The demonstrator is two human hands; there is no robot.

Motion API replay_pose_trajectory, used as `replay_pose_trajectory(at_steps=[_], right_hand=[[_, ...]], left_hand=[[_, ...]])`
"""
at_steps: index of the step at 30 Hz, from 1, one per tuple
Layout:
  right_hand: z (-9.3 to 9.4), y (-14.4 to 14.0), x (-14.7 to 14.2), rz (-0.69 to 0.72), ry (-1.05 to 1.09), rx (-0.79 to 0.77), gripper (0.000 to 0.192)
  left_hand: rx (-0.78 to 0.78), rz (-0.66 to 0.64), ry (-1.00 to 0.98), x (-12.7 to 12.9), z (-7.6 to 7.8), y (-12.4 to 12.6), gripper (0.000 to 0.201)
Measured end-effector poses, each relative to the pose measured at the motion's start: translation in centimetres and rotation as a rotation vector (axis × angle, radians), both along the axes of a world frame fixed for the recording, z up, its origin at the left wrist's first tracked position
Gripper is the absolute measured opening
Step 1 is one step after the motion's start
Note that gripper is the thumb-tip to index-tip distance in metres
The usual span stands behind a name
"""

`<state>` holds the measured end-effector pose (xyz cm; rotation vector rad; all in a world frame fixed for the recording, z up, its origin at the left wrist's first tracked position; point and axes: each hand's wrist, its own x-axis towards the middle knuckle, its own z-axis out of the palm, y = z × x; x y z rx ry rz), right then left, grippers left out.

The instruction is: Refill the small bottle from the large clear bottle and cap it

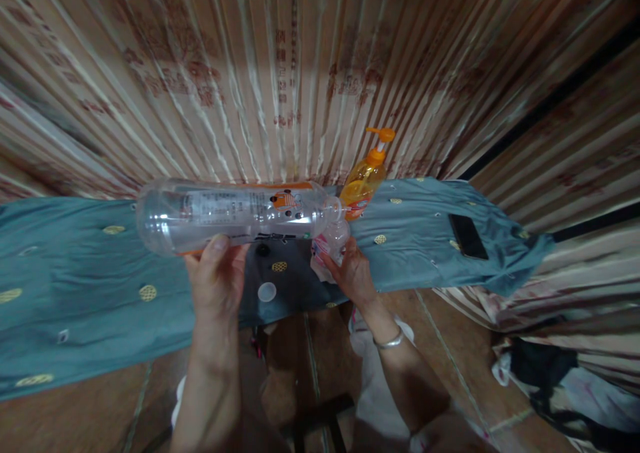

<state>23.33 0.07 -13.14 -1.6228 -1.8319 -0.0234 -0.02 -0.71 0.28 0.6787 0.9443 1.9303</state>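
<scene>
You hold a large clear bottle (235,216) horizontally, neck rightward. Your small clear bottle (326,245), pink-marked, is just beside that neck.

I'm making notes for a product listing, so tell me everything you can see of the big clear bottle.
The big clear bottle looks like see-through plastic, with a rounded base, tapering shoulder and narrow neck; no cap shows on it. It carries a pale block of small print, orange areas and a dark cartoon-like graphic. The left hand holds it roughly sideways above the cloth, neck toward the person's right, near the small clear bottle. Whether the bottles touch, or any liquid remains inside, is unclear.
</scene>
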Motion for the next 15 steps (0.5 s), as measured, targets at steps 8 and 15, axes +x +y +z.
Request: replay_pose_trajectory(at_steps=[8, 15], right_hand=[[0.03, 0.02, 0.05, 0.001, 0.019, -0.001, 0.066], [0.1, -0.04, 0.04, 0.003, 0.017, -0.029, 0.063]], left_hand=[[0.02, -0.03, 0.048, -0.11, 0.1, -0.1, 0.048], [0.031, -0.006, 0.004, -0.05, -0.13, 0.04, 0.051]])
